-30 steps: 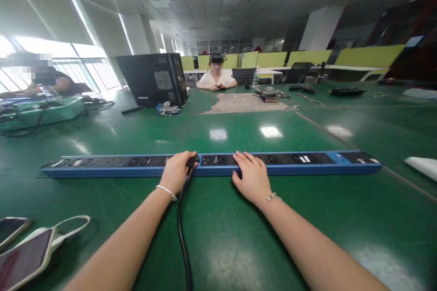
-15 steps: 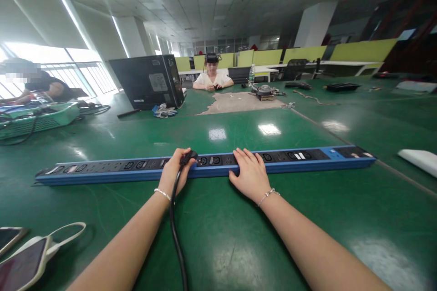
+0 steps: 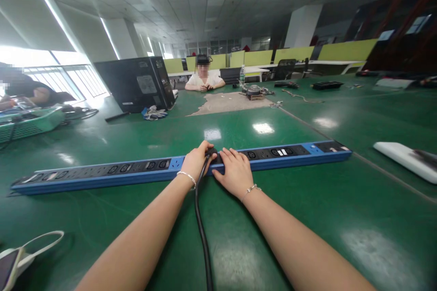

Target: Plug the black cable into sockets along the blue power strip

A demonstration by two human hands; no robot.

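A long blue power strip (image 3: pixel 112 181) with a black socket face lies across the table in front of me. My left hand (image 3: pixel 194 162) pinches the black plug (image 3: pixel 213 152) of a power cord over the strip's middle. The black cord (image 3: pixel 201 223) runs from it down toward me. Whether the plug sits in a socket cannot be seen, as my fingers cover that spot. Just right of the plug, my right hand (image 3: pixel 236 171) lies on the strip, fingers stretched over its face and thumb at the near side.
On the green table (image 3: pixel 150 232) are a phone (image 3: pixel 9 268) with a white cable, a white device (image 3: pixel 403 157), a black computer case (image 3: pixel 136 84), gloves (image 3: pixel 154 112) and a green basket (image 3: pixel 37 125). One person (image 3: pixel 204 79) sits opposite, another at far left.
My left hand has slid rightward along the strip with the plug, coming beside my right hand. The right hand keeps its place on the strip. My view has turned slightly right.
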